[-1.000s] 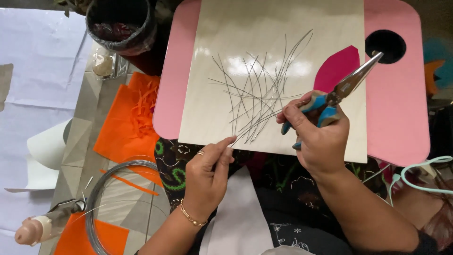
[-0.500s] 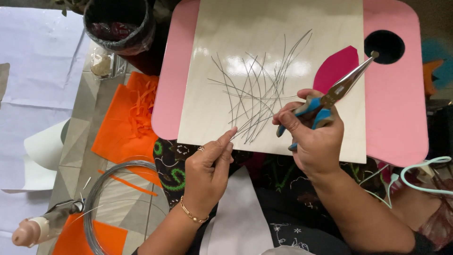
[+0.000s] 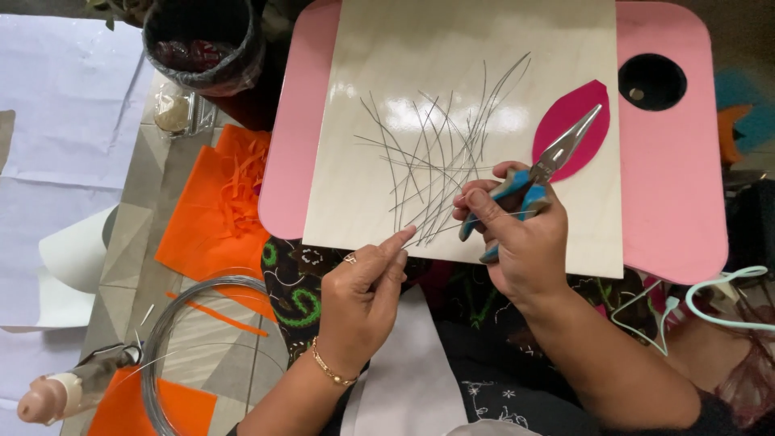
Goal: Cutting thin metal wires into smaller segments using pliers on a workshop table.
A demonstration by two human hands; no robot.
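Observation:
My right hand grips blue-handled pliers, their thin jaws pointing up and right over a magenta leaf-shaped cutout. My left hand pinches the near end of a thin wire at the front edge of a pale wooden board. Several cut wire pieces lie crossed in a loose heap on the board. The board rests on a pink lap tray.
A round hole sits in the tray's far right corner. On the floor at left lie orange felt sheets with shreds, a coil of wire, a glue gun, white paper and a dark lined bucket.
My right hand has brought the pliers down and left, their tip off the tray hole and onto the magenta cutout. My left hand's fingertips have closed on a wire end.

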